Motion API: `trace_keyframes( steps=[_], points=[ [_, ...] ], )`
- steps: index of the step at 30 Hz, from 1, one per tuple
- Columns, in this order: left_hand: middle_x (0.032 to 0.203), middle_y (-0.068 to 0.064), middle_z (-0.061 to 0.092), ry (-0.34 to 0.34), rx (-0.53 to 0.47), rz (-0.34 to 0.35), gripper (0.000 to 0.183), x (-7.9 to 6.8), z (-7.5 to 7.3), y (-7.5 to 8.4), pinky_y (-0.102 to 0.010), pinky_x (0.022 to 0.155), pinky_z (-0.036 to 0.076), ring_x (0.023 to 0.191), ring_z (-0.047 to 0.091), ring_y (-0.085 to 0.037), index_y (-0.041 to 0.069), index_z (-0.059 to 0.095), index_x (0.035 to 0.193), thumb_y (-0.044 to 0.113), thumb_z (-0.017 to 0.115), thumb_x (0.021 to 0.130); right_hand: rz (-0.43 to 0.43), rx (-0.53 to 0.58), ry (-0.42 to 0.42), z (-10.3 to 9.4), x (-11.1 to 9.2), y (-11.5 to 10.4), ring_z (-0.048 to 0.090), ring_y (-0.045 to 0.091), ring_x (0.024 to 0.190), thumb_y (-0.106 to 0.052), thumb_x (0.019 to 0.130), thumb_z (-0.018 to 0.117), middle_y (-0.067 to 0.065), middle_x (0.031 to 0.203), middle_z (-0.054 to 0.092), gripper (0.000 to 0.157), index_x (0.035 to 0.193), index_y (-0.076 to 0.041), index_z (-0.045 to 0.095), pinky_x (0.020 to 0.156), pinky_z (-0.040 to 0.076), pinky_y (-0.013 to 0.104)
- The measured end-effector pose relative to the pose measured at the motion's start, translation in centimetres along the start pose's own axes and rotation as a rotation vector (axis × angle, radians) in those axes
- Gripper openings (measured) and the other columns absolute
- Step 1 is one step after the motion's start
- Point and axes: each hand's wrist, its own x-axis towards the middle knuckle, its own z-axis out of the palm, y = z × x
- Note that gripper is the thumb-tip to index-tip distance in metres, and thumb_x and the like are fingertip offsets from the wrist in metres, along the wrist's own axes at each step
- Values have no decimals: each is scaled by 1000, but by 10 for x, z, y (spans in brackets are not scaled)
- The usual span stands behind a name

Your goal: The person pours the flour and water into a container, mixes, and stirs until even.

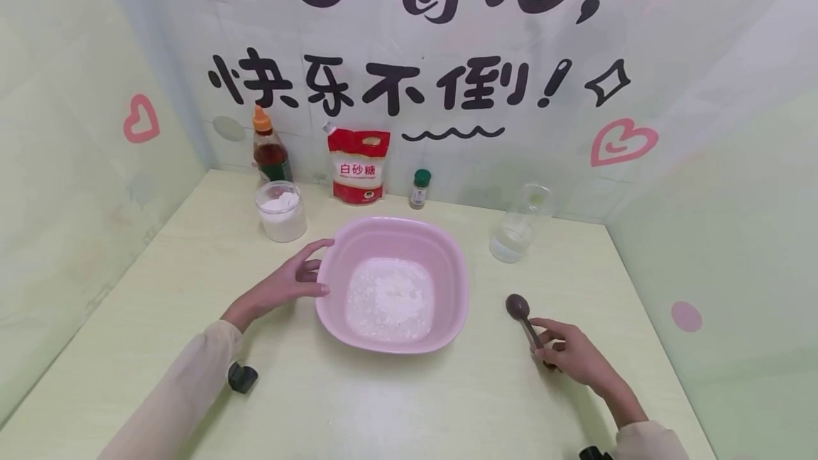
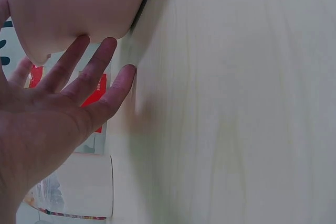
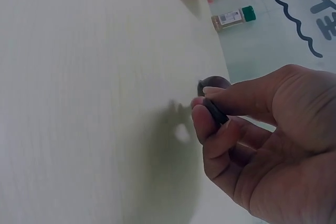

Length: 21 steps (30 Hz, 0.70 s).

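Pinching a spoon (image 1: 518, 307), the right grip (image 1: 575, 356) could drop it if loosened; the left grip (image 1: 290, 284), spread, touches the basin (image 1: 450, 272).

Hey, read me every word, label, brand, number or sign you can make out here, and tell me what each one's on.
"吃饱喝饱," on the wall, tops cut off by the frame
"快乐不倒!" on the wall, below that
"白砂糖" on the bag; the line beneath and the logo are too small
Small bottle: label too small to read
Sauce bottle: nothing readable
Bowl and spoon: no lettering shows
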Motion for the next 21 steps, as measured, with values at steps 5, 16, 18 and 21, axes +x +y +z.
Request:
trace_keyframes(
  steps=[5,16,18,21],
  points=[
    [154,-21,45,-1,-2,-5,87,0,0,1,-60,111,40,136,49,-44,34,21,157,25,75,90,-19,47,-15,-5,0,-5,62,11,66,1,90,65,22,103,65,56,141,10,45,55,51,26],
    [155,-21,43,4,2,-15,86,-1,0,1,-61,111,39,137,48,-45,34,20,157,26,74,90,-88,86,-80,-20,8,-29,60,11,62,2,93,62,31,111,63,53,142,9,45,54,50,27],
    [155,-21,43,1,-5,-11,87,-1,0,2,-60,111,39,137,48,-45,34,20,157,25,74,90,-116,79,-93,-25,9,-37,59,11,61,2,94,61,32,112,62,52,142,9,45,54,50,27],
    [155,-21,43,0,-13,-5,87,-1,1,3,-60,111,40,137,48,-45,34,21,157,24,75,90,-156,66,-107,-33,13,-49,59,11,60,1,94,61,31,111,62,50,142,8,46,55,50,27]
  ],
)
